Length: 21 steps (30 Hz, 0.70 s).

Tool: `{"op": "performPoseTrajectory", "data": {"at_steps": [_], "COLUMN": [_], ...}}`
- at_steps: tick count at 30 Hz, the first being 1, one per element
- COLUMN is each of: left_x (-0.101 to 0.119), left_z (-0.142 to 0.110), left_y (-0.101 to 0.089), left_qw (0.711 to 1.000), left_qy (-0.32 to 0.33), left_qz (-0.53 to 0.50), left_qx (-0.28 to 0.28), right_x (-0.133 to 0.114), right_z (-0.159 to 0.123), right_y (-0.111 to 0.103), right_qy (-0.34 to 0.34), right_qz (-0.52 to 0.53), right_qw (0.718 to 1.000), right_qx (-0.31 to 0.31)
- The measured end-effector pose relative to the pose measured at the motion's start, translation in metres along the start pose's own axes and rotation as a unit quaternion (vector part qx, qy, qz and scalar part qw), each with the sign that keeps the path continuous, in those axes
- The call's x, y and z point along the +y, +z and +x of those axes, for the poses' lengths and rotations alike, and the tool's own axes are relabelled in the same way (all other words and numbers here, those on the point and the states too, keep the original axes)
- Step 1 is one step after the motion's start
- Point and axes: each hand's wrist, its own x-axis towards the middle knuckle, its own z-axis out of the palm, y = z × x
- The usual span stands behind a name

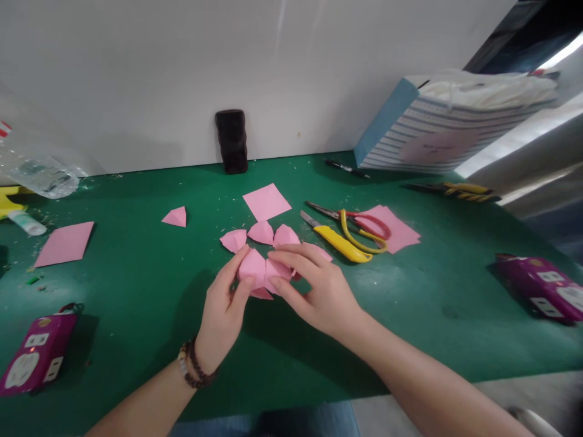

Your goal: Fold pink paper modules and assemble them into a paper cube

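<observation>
Both hands meet over a cluster of folded pink paper pieces (259,271) at the middle of the green table (136,291). My left hand (224,309), with a bead bracelet on its wrist, pinches one folded piece from the left. My right hand (314,288) grips the joined pieces from the right, fingers curled over them. Three more folded pink pieces (260,233) lie just behind the hands. A single folded piece (175,216) lies further left.
Flat pink sheets lie at the back centre (266,201), far left (65,243) and under the scissors (359,226). A yellow utility knife (337,243), a striped gift bag (437,130), a black object (232,141), two purple power strips (39,353) (542,286), a plastic bottle (43,176).
</observation>
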Motion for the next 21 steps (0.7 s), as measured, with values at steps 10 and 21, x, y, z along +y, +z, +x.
{"op": "performPoseTrajectory", "data": {"at_steps": [10, 21], "left_x": [0.0, 0.004], "left_z": [-0.003, 0.009], "left_y": [0.0, -0.008], "left_qw": [0.974, 0.833], "left_qy": [-0.077, -0.247], "left_qz": [-0.214, -0.49], "left_qx": [-0.014, -0.077], "right_x": [-0.002, 0.019], "right_z": [0.001, 0.008], "right_y": [-0.009, -0.023], "right_qy": [-0.035, 0.152], "right_qz": [0.045, 0.234], "right_qw": [0.998, 0.96], "right_qx": [-0.01, -0.021]}}
